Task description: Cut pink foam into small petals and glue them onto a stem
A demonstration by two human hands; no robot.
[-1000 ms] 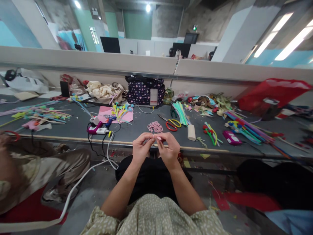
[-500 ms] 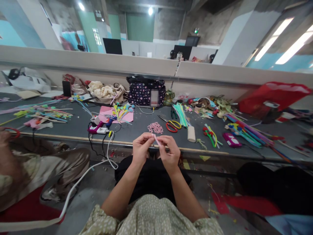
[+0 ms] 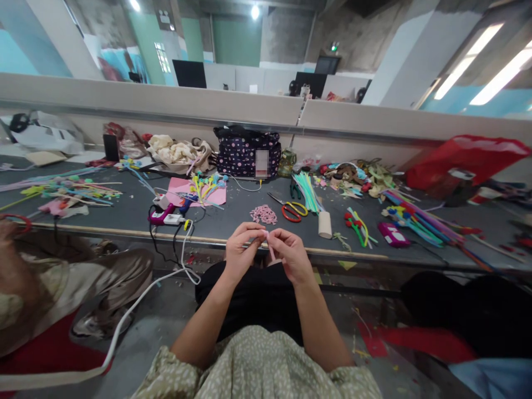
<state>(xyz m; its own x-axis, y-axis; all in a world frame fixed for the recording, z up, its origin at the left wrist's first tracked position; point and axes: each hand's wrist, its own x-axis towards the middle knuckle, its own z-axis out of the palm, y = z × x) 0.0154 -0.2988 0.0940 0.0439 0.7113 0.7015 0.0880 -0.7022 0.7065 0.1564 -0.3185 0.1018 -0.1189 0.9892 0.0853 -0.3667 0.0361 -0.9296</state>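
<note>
A thin pink strip (image 3: 272,252) is pinched between the fingertips of both hands, just off the table's front edge. My left hand (image 3: 241,250) has thumb and forefinger closed at its upper end. My right hand (image 3: 293,256) grips the same end, and the rest of the strip hangs down beside its fingers. Whether the strip is paper, felt or fuzzy wire I cannot tell. Straight beyond the hands lies a pile of small pink pieces (image 3: 263,214). Scissors (image 3: 293,210) with red and yellow handles rest to the right of that pile.
A beige cylinder (image 3: 325,225) and green pipe cleaners (image 3: 307,191) stand to the right. A purple power strip (image 3: 163,216) with a white cable (image 3: 137,310) is at left. A dotted bag (image 3: 236,152) sits behind. At far left another person's hand (image 3: 7,230) holds red handles.
The pink strip has turned from slanting between the hands to hanging down at the right fingers. Both sets of fingertips have come together at its top.
</note>
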